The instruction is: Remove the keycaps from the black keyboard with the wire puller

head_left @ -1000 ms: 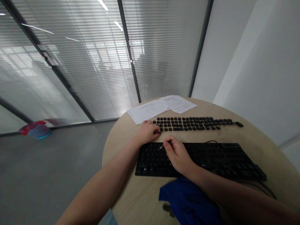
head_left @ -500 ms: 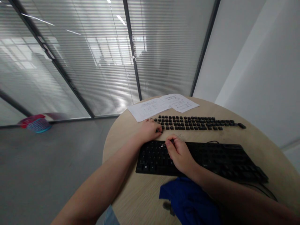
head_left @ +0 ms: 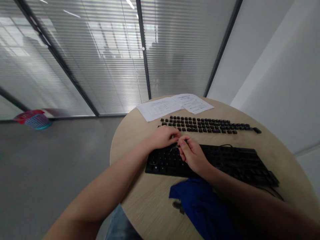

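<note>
Black loose keycaps (head_left: 207, 125) lie in neat rows on the pale wooden tabletop (head_left: 150, 206), just beyond the black keyboard (head_left: 225, 161); judging by how many are out, the stripping looks largely done, though blur hides how many caps sit on the board; a few pale-marked ones show at its near left corner. Both hands meet over the keyboard's far left edge; the right hand (head_left: 193, 155) is pinched shut on a small thin tool (head_left: 173, 148); the left hand (head_left: 163, 137) is curled beside it, fingertips at the same spot, and I cannot tell whether it grips anything. A blue cloth (head_left: 200, 203) lies at the keyboard's near side; printed sheets (head_left: 175, 106) lie behind the keycaps.
</note>
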{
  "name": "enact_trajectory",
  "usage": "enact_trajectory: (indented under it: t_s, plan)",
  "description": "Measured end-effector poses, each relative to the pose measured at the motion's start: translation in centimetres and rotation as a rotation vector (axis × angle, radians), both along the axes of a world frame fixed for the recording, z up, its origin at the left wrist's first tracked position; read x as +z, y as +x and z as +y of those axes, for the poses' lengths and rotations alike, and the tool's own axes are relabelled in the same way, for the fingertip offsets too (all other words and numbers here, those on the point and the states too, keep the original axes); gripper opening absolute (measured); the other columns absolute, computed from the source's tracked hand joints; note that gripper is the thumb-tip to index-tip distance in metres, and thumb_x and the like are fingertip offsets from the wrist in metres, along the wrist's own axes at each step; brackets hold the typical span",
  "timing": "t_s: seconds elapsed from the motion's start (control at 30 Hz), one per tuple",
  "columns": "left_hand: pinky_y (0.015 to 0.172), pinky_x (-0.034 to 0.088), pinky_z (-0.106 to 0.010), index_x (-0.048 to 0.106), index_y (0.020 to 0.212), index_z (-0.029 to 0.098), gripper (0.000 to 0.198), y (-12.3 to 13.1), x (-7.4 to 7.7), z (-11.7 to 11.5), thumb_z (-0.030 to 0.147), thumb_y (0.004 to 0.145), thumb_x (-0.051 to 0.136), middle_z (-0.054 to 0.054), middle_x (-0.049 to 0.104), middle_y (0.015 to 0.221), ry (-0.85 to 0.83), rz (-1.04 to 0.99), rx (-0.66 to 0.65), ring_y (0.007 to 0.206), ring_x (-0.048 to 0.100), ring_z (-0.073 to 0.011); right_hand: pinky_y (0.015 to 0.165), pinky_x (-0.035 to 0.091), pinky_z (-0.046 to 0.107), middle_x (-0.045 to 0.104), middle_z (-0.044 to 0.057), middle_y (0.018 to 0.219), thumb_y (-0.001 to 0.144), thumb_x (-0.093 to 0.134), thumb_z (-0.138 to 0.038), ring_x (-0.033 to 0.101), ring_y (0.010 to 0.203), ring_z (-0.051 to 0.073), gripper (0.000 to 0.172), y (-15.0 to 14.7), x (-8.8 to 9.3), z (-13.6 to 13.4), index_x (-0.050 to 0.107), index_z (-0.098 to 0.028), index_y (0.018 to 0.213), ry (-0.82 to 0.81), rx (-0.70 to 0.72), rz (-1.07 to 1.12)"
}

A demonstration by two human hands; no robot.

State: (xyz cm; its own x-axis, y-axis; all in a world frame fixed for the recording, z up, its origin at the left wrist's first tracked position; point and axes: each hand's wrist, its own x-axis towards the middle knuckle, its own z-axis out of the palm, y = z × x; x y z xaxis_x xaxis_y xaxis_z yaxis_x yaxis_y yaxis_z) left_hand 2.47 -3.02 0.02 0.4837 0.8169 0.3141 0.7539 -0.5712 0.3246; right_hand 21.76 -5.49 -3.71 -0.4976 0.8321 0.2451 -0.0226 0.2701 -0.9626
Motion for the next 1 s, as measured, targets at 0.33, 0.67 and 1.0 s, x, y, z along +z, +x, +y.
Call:
enact_trajectory:
  t_s: [0.33,0.67,1.0]
  plan:
    - [0.061,0.041,-0.029,0.072,0.08,0.019,0.018,1.3,-0.9,0.0,0.028,0.091,0.062,-0.005,0.076,0.083,0.01,0.167,-0.052,0.074,0.068,-0.0201,0.04,0.035,0.019,0.051,-0.007,0.058,0.098,0.053,-0.052,0.047,0.044,0.009,0.032,0.9,4.5,-0.6,0.051,-0.023,0.087,-0.067,0.224,-0.219]
    - [0.057,0.037,-0.029,0.07,0.078,0.021,0.027,1.7,-1.0,0.1,0.034,0.095,0.055,-0.005,0.072,0.075,-0.056,0.106,-0.064,0.067,0.064,-0.0188,0.04,0.033,0.02,0.047,-0.008,0.051,0.1,0.05,-0.055,0.043,0.041,0.01,0.035,1.5,1.7,0.1,0.05,-0.023,0.084,-0.04,0.231,-0.259]
    - [0.061,0.04,-0.03,0.077,0.093,0.024,0.017,1.8,-1.2,0.2,0.033,0.091,0.063,-0.003,0.076,0.08,-0.106,0.075,-0.063,0.072,0.067,-0.0196,0.049,0.034,0.025,0.049,-0.004,0.058,0.104,0.049,-0.053,0.045,0.05,0.013,0.038,1.9,1.7,0.1,0.056,-0.023,0.082,0.169,0.29,-0.306]
